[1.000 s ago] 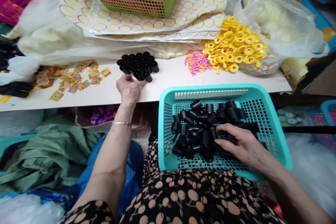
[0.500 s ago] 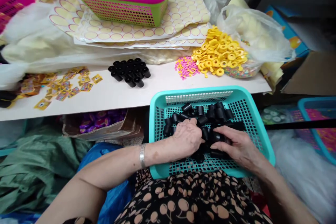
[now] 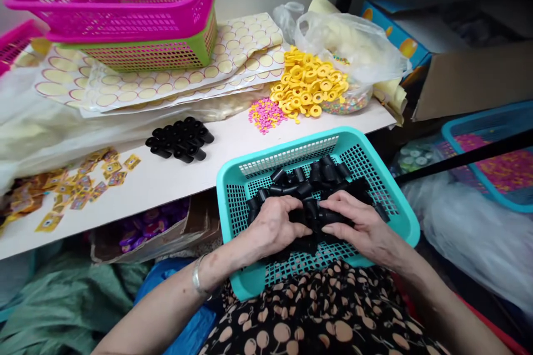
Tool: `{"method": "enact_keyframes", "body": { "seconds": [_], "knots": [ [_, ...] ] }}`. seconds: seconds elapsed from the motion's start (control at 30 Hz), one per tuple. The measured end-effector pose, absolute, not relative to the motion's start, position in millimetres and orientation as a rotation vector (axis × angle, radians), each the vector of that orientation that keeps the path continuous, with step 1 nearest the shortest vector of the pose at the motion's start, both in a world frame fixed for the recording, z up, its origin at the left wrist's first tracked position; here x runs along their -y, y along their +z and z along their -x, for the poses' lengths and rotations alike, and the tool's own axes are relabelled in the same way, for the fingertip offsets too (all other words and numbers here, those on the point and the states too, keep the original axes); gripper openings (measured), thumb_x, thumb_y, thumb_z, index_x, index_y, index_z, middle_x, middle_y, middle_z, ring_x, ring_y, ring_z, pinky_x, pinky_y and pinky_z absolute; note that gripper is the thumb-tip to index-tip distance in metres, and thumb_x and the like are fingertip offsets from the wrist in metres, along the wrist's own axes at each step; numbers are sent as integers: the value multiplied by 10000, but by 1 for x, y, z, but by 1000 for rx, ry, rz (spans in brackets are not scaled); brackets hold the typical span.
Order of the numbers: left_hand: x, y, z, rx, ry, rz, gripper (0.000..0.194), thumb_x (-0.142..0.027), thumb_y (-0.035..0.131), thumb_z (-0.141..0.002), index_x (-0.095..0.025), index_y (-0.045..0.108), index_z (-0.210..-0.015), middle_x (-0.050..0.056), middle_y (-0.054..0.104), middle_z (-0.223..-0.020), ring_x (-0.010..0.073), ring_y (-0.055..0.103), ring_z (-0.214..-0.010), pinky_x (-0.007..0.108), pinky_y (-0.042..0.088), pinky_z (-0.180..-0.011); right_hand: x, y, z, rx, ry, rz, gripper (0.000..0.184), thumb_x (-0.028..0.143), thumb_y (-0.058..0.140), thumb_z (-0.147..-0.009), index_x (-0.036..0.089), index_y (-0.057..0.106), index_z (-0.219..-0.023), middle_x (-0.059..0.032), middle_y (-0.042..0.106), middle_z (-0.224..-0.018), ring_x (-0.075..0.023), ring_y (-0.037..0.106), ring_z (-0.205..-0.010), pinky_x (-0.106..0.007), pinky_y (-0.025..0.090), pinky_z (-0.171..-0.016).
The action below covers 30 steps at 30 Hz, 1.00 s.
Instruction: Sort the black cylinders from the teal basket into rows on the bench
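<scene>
On my lap rests a turquoise basket [image 3: 225, 216] with black plastic cylinders [image 3: 300, 175] heaped in it. My left hand [image 3: 277, 227] is over the left half of the heap, its fingers and thumb curled round a black cylinder. Facing it, my right hand [image 3: 358, 224] grips another black cylinder [image 3: 335, 218] between thumb and fingers. The two hands are a short gap apart, and dark pieces lie between them. Where one cylinder ends and another begins is hard to make out under the fingers.
A white shelf [image 3: 225, 158] holds upright black cylinders [image 3: 181, 138], yellow rings [image 3: 310, 83], pink and yellow bits [image 3: 265, 115] and small printed packets [image 3: 83, 186]. Stacked pink and green baskets [image 3: 133, 22] stand behind. A black bar [image 3: 466, 156] crosses at right, by another basket [image 3: 491, 191].
My view has swung right, so the shelf items sit further left. My left hand has drawn back from the pieces and turned, its thumb and fingers now round a cylinder. The right hand keeps its grip.
</scene>
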State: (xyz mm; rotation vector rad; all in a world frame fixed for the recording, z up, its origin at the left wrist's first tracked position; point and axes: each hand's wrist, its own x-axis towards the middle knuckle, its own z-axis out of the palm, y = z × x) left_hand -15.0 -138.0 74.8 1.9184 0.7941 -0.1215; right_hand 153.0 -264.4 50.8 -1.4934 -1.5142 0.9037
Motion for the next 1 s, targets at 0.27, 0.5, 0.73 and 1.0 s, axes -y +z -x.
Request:
{"method": "enact_keyframes", "body": {
  "seconds": [0.27,0.5,0.73,1.0],
  "knots": [
    [136,77,13,-667,-12,-2002,93,-221,703,-659,-152,674,-714,-3,573,-721,134,519,-657,247,384,-579,266,53,-150,1542,936,1474,359,192,538,-872,253,523,-1226,-35,505,-1009,-146,528,-893,-267,454,-745],
    [136,81,14,-610,7,-2062,62,-213,694,-672,-160,685,-704,-5,573,-703,127,513,-632,244,382,-563,265,63,-148,1621,893,1566,282,176,507,-871,231,556,-1143,-43,504,-981,-151,535,-850,-271,465,-732],
    [133,80,13,-633,-43,-2044,112,-229,732,-635,-159,701,-717,-8,572,-701,135,514,-641,249,390,-568,260,65,-145,1677,940,1558,188,178,481,-882,217,573,-1042,-49,506,-971,-153,548,-844,-277,474,-734],
    [139,83,13,-518,63,-1966,243,-138,683,-656,-169,692,-897,6,641,-839,163,577,-769,271,468,-707,261,60,-121,1595,945,1716,798,463,470,-877,226,-8,-1471,-177,257,-1470,-313,313,-1329,-518,368,-1016]
  ]
}}
